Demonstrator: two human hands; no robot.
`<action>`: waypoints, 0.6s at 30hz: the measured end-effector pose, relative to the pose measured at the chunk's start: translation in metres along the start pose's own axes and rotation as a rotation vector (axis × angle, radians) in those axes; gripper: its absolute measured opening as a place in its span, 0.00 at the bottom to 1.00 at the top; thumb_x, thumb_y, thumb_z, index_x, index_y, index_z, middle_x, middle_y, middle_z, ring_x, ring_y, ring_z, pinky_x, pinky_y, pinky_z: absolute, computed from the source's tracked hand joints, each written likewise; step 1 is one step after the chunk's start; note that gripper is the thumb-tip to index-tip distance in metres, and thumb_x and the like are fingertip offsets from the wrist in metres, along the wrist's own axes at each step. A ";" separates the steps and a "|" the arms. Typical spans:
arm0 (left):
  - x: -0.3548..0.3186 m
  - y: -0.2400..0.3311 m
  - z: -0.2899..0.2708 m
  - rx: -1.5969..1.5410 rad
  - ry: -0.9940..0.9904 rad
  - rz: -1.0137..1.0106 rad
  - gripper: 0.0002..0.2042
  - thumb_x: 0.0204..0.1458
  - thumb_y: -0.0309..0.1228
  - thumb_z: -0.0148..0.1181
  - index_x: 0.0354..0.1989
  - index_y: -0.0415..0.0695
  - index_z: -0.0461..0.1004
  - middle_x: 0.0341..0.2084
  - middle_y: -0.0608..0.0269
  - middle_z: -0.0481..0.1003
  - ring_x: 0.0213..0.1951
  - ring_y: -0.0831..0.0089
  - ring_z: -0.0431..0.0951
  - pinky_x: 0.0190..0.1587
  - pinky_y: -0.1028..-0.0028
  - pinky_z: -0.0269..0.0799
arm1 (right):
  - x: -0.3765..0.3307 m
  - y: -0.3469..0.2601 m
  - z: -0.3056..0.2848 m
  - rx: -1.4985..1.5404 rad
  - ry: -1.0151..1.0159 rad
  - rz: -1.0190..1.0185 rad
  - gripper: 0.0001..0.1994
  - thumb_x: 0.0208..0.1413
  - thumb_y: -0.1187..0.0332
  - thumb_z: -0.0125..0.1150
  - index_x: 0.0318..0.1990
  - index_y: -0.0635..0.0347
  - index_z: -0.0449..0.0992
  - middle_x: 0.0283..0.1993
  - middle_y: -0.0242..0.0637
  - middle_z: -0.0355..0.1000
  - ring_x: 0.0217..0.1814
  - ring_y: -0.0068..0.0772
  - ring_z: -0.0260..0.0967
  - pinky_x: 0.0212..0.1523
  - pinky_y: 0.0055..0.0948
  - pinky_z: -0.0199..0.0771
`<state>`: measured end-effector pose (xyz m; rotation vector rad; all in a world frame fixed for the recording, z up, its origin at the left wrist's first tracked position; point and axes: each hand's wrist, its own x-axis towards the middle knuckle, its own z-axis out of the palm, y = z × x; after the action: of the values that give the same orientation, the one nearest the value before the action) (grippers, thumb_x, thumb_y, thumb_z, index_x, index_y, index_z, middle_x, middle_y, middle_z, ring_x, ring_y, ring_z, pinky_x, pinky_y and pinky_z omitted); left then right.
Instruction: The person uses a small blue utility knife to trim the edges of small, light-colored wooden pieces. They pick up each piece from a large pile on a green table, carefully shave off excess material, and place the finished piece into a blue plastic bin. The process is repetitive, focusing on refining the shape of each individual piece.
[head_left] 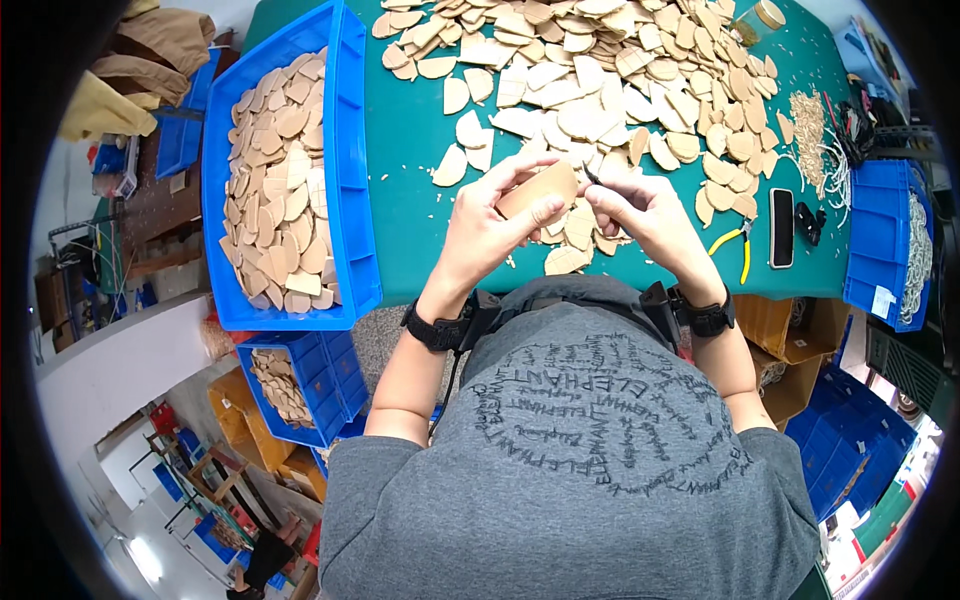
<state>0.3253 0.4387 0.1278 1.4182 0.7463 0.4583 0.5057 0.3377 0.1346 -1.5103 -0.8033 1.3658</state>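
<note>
In my left hand [482, 220] is a flat tan half-round piece [542, 191], with fingers behind it and the thumb along its near edge. My right hand [648, 213] is closed just right of that piece. A small dark tip [591, 177] sticks out between its thumb and fingers, close to the piece's right end; too little of it shows to tell its kind. Beyond both hands spreads a big heap of similar tan pieces [600, 90] on the green table [410, 230], some scored with lines. A few lie right beneath my hands.
At the left stands a blue crate [350, 200] of tan pieces. To the right lie yellow-handled pliers [745, 255], a phone [782, 228], a black cord [808, 220] and a pile of small tan bits [807, 125]. A blue bin [880, 240] holding white strands stands at the right edge.
</note>
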 end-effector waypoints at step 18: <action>-0.003 0.005 0.002 0.243 0.039 0.195 0.18 0.48 0.33 0.66 0.48 0.41 0.76 0.34 0.55 0.79 0.33 0.75 0.79 0.37 0.76 0.74 | 0.000 -0.003 -0.003 -0.120 -0.043 0.030 0.13 0.58 0.60 0.59 0.39 0.63 0.78 0.23 0.22 0.66 0.24 0.10 0.59 0.25 0.14 0.59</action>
<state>0.3250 0.4359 0.1332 1.7231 0.7159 0.5616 0.5093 0.3385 0.1375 -1.5956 -0.9069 1.3978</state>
